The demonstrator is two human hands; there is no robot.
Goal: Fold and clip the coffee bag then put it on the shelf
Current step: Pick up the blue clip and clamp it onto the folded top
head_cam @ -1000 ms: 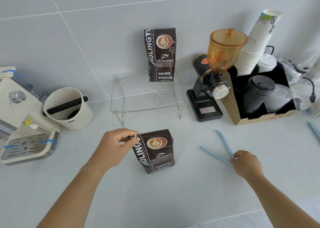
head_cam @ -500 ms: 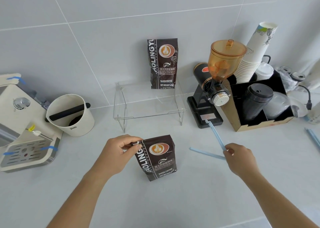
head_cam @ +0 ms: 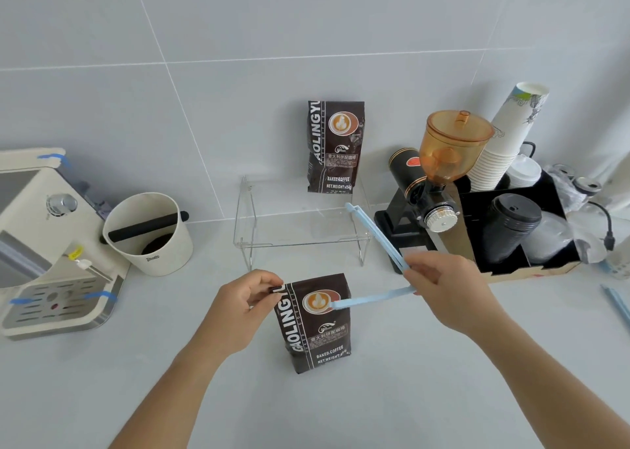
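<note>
A dark brown coffee bag (head_cam: 317, 326) stands upright on the white counter, its top folded down. My left hand (head_cam: 245, 302) pinches the folded top at the bag's upper left corner. My right hand (head_cam: 443, 288) holds a light blue bag clip (head_cam: 375, 237) by its hinge, spread open in a V. One clip arm points up toward the shelf, the other reaches left in front of the bag's upper face. A clear acrylic shelf (head_cam: 300, 240) stands behind the bag, with a second coffee bag (head_cam: 335, 146) upright on it against the wall.
An espresso machine (head_cam: 41, 244) and a white knock box (head_cam: 150, 233) stand at the left. A coffee grinder (head_cam: 439, 182) and a cardboard box (head_cam: 531, 268) of cups and lids sit at the right. More blue clips (head_cam: 617, 302) lie at the right edge.
My right hand lifted the blue clip off the counter and carried it left to the bag's top, the clip spreading open. My left hand kept its pinch on the folded top.
</note>
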